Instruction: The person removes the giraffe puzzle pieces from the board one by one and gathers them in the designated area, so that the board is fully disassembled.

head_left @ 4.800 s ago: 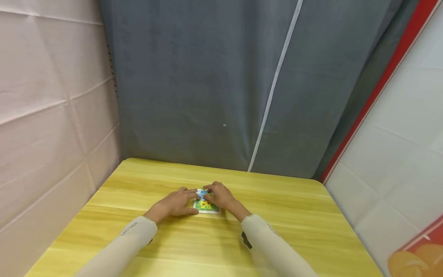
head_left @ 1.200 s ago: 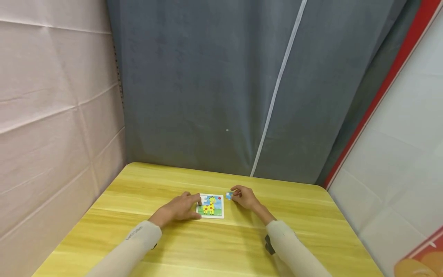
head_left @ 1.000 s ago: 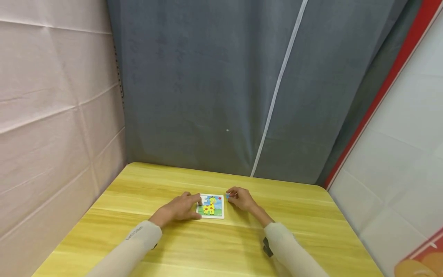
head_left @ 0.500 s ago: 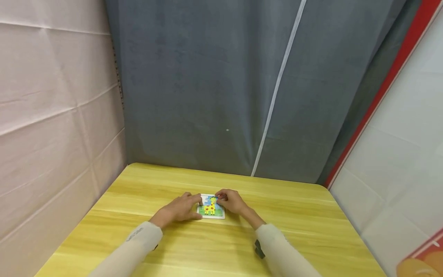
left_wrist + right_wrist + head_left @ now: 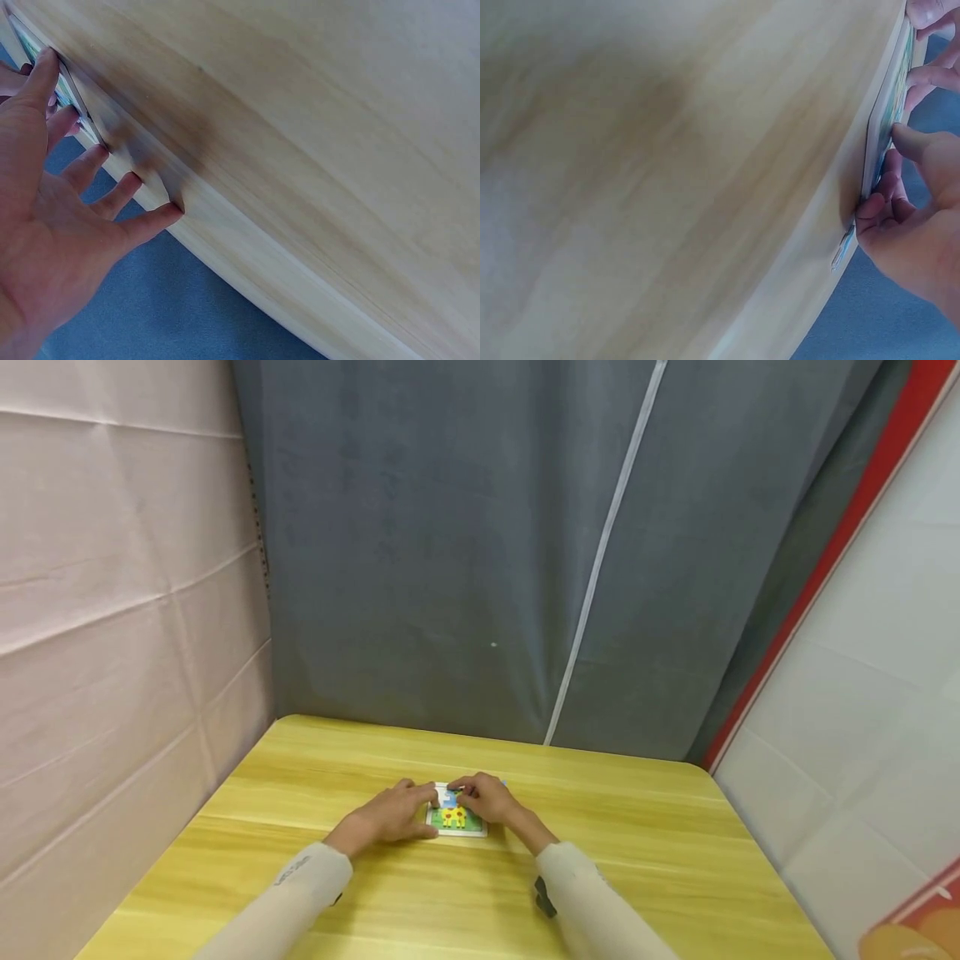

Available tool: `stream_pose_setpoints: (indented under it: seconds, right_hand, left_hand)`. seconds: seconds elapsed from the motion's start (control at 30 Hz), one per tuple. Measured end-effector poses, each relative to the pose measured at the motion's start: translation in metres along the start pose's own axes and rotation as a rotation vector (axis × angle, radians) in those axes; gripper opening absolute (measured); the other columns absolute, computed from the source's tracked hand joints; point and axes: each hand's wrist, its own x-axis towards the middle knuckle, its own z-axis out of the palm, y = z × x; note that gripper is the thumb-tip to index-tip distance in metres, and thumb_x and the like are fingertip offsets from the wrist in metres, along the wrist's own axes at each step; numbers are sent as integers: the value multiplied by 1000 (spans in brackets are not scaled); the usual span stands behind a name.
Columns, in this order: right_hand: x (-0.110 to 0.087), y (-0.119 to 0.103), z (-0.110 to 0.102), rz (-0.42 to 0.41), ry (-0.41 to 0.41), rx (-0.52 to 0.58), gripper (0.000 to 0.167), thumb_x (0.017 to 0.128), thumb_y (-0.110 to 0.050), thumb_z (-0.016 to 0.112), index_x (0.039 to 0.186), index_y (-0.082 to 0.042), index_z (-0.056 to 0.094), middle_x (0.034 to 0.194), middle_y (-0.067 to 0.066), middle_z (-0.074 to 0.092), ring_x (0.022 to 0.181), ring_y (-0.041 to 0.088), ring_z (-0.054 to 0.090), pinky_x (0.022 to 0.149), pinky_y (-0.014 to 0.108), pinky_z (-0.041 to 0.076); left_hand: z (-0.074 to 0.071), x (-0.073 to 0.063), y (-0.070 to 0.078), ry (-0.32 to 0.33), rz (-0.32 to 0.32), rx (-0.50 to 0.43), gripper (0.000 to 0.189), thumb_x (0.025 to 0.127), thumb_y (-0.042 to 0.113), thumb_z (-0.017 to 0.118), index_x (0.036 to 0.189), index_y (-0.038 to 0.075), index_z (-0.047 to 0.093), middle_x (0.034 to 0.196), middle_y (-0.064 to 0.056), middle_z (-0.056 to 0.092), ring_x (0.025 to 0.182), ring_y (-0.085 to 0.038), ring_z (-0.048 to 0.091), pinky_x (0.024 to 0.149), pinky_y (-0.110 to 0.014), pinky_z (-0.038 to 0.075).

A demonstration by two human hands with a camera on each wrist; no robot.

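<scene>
A small jigsaw puzzle (image 5: 456, 817) with a yellow giraffe in a white-edged tray lies on the wooden table. My left hand (image 5: 390, 814) rests at its left side, thumb by the near corner and fingers spread over the left edge. In the left wrist view these fingers (image 5: 90, 166) look loosely extended. My right hand (image 5: 486, 797) is over the upper part of the puzzle, thumb and forefinger close together as in a pinch; the puzzle piece there is hidden by the fingers. Just beyond that hand a blue piece (image 5: 843, 249) lies on the table, apart from the tray.
The yellow wood-grain table (image 5: 600, 860) has rounded far corners. A grey curtain (image 5: 420, 568) hangs behind it. Pale cloth walls (image 5: 112, 652) stand at the left and a white panel with red edging (image 5: 862, 693) at the right.
My right hand has brought a blue piece from right of the tray leftward over the puzzle's upper part. My left hand has stayed at the left edge over the last second.
</scene>
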Motion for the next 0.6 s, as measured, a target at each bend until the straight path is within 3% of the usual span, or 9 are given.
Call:
stream_pose_setpoints:
  seconds: [0.13,0.23,0.6]
  right_hand:
    - [1,2,-1,-37,-23,-5,27,101,-1,64,125,-3,74,71,4,58,56,6,38,59,21,35]
    - [1,3,-2,-75,-4,-11,26,99,0,65,123,-2,75,72,4,58,56,5,37,59,20,35]
    - [-7,1,3,-59,126,-35,26,97,-2,72,122,-7,74,109,15,65,99,24,52,85,40,47]
  left_hand:
    - [0,1,1,-1,12,4,41,95,44,75,126,19,63,158,-15,47,137,-43,46,104,-65,45]
    - [0,3,1,-1,8,10,42,96,45,75,127,20,63,158,-15,47,138,-43,46,104,-65,44]
    - [-1,3,4,-1,6,11,40,95,44,75,125,19,64,158,-13,47,138,-44,46,105,-65,43]
